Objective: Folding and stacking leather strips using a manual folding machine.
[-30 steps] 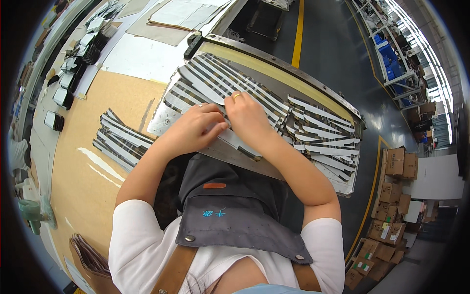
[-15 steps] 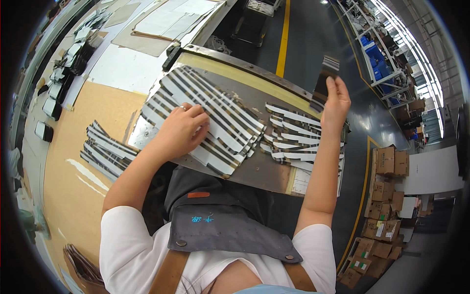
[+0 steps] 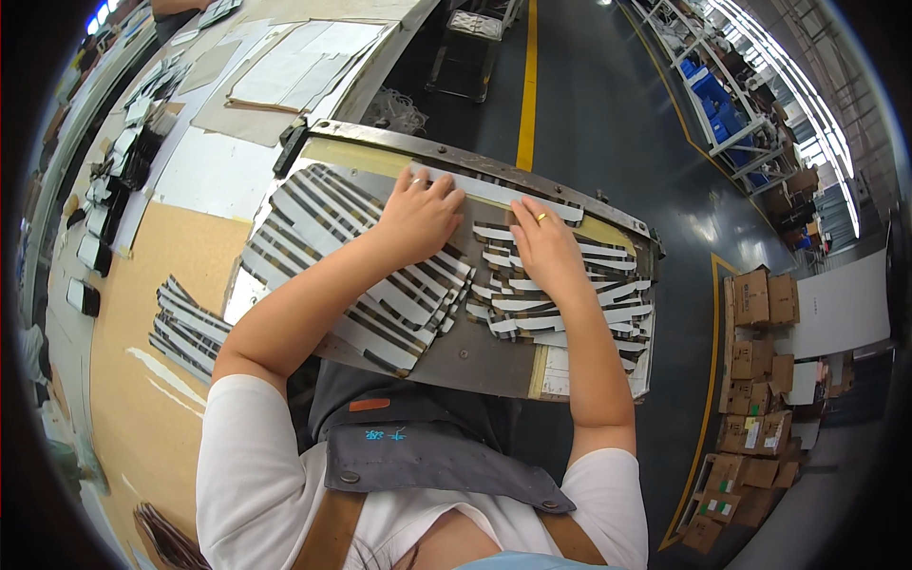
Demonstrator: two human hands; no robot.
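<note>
A long strip, white on its upper side point(image 3: 494, 190), lies along the far edge of the metal-topped board point(image 3: 462, 353). My left hand point(image 3: 423, 217) rests its fingertips on the left part of this strip, the fingers stretched and slightly apart. Further right, my right hand point(image 3: 551, 249) touches the strip's near edge with extended fingers. Under my left forearm spreads a fanned layer of white strips with dark, brown-patterned edges point(image 3: 318, 237). A second pile of similar strips point(image 3: 608, 285) lies beneath and beside my right hand.
A metal bar point(image 3: 465, 157) runs along the board's far edge. More strips point(image 3: 185, 328) lie on the tan tabletop point(image 3: 133, 380) at left. White sheets point(image 3: 304, 71) and black items point(image 3: 128, 171) sit farther back. Cardboard boxes point(image 3: 755, 366) stand on the right, past the floor.
My right hand has come down from the raised position where it held a dark strip. A strip now lies along the far edge. My left hand has moved farther out, off the fanned strips.
</note>
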